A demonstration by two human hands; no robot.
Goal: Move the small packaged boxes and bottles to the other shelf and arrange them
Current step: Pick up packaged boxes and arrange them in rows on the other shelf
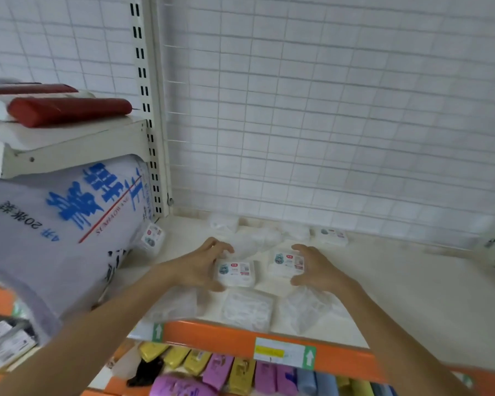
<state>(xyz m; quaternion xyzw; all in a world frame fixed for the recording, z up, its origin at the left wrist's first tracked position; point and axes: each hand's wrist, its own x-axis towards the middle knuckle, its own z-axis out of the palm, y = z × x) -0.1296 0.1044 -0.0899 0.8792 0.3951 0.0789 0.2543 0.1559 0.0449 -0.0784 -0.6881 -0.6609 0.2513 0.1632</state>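
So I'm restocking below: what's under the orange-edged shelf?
Under the orange-edged shelf lies a row of yellow, purple and blue packs. Their far ends are hidden by the shelf.

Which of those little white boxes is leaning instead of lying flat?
The small box at far left: it tilts against the big white sack. The others, including the back box, lie flat on the shelf.

Bright, even overhead light, faint soft shadows, wide-angle bending at the edges, motion blur at frame borders
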